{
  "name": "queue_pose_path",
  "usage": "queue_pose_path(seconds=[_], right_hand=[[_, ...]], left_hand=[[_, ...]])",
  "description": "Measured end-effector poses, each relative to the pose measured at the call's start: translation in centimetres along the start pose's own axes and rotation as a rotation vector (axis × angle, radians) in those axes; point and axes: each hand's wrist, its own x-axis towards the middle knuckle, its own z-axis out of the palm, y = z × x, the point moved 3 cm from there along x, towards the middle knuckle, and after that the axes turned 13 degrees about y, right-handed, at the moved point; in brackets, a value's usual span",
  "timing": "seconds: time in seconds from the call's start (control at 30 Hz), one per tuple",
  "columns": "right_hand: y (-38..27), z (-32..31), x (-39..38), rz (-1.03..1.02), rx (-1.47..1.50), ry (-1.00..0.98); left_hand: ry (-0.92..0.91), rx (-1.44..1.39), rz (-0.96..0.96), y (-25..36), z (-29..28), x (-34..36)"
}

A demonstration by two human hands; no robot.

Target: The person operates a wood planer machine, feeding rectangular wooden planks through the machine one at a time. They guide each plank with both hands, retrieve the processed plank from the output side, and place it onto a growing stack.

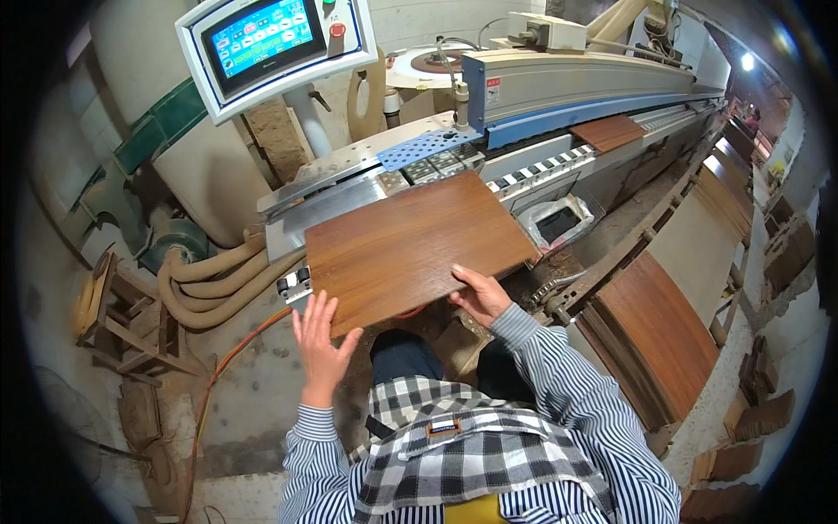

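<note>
A brown wood-grain panel (415, 240) lies on the near end of a long edge-banding machine (567, 105), reaching out toward me. My left hand (323, 349) is at the panel's near left corner, fingers spread and pointing forward along its side. At the near edge, right of the middle, my right hand (480, 297) has its thumb on the top face and its other fingers lower at the edge, gripping it. Farther along the machine, another brown panel (608, 132) lies under the blue-edged beam.
A control screen (266, 39) with a red button stands at the upper left. Stacked brown panels (655, 327) rest on a roller conveyor at the right. Ribbed hoses (209, 293), a wooden stool (131, 319) and an orange cable (218, 371) are on the left. A lined bin (559, 223) sits beside the machine.
</note>
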Motion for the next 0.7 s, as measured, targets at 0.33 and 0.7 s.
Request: queue_pose_path(seconds=[0.33, 0.7], right_hand=[[-0.8, -0.6, -3.1, -0.056, -0.148, -0.079], [6.1, -16.6, -13.9, -0.918, -1.824, 0.155]], left_hand=[[0.07, 0.084, -0.175, -7.2, 2.6, 4.8], [0.08, 0.017, -0.107, -7.6, 3.2, 6.1]])
